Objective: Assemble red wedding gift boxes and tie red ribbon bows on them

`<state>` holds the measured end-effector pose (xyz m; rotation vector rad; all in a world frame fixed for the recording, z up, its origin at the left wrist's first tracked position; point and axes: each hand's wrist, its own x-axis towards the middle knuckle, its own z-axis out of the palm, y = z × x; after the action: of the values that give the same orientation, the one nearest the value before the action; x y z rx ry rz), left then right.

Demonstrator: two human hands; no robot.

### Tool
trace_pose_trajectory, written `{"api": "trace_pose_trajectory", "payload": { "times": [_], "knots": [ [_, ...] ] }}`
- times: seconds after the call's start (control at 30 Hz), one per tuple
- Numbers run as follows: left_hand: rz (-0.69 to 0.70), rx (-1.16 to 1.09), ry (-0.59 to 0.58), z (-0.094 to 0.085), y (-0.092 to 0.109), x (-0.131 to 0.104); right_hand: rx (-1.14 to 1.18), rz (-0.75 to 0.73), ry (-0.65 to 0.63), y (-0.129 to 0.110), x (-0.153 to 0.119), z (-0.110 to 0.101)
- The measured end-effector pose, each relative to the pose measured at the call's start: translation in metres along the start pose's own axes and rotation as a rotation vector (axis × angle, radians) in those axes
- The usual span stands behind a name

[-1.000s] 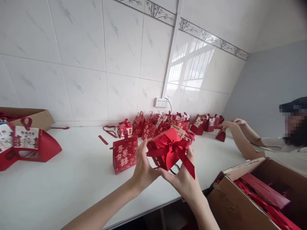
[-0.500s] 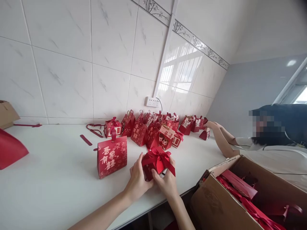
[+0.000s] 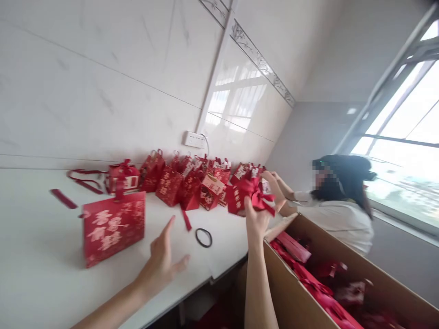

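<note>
The right hand (image 3: 255, 219) grips a red bow-tied gift box (image 3: 247, 197) above the counter's (image 3: 41, 256) right edge and should stay firm, while the left hand (image 3: 161, 262) hovers with fingers spread.

Two of the person's own hands show — the left hand (image 3: 161, 260) spread and holding nothing, the right hand (image 3: 258, 218) gripping one red bowed gift box (image 3: 247, 197). One large red gift bag (image 3: 114, 227) stands alone. One black hair band (image 3: 203, 237). Two cardboard-red loose strips (image 3: 63, 199) (another lies near the band). One open cardboard carton (image 3: 302, 297). One co-worker (image 3: 338, 205). The cluster of small red boxes (image 3: 192, 180) by the wall is too blurred to count — roughly a dozen.
</note>
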<state>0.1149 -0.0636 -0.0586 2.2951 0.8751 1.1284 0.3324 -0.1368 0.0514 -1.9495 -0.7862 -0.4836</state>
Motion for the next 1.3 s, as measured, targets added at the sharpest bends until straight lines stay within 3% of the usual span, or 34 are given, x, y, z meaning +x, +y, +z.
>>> {"api": "trace_pose_trajectory", "payload": {
  "times": [0.07, 0.13, 0.27, 0.4, 0.5, 0.67, 1.0, 1.1, 1.3],
  "knots": [
    [-0.017, -0.029, -0.02, 0.002, -0.003, 0.001, -0.037, 0.114, 0.122, -0.009, 0.039, -0.025],
    [0.026, -0.033, -0.028, 0.003, -0.002, 0.001, -0.028, 0.105, 0.143, -0.019, 0.056, -0.038],
    [0.15, 0.042, -0.107, 0.0, 0.004, -0.001, 0.054, -0.072, -0.063, -0.028, 0.032, -0.028],
    [0.17, 0.099, -0.174, -0.001, 0.005, -0.003, 0.009, -0.061, -0.316, -0.023, -0.007, 0.0],
    [0.247, 0.134, -0.189, 0.0, 0.007, -0.005, -0.055, -0.067, -0.417, -0.017, -0.018, 0.015],
    [0.329, 0.159, -0.206, 0.001, 0.01, -0.007, -0.196, 0.0, -0.465, -0.012, -0.007, 0.019],
    [0.309, 0.192, -0.255, -0.001, 0.012, -0.006, -0.506, 0.239, -0.485, -0.006, 0.03, 0.008],
    [0.309, 0.197, -0.242, -0.001, 0.012, -0.007, -0.557, 0.27, -0.479, 0.001, 0.032, 0.016],
    [0.321, 0.211, -0.225, -0.001, 0.011, -0.007, -0.633, 0.275, -0.6, 0.008, 0.021, 0.021]
  ]
}}
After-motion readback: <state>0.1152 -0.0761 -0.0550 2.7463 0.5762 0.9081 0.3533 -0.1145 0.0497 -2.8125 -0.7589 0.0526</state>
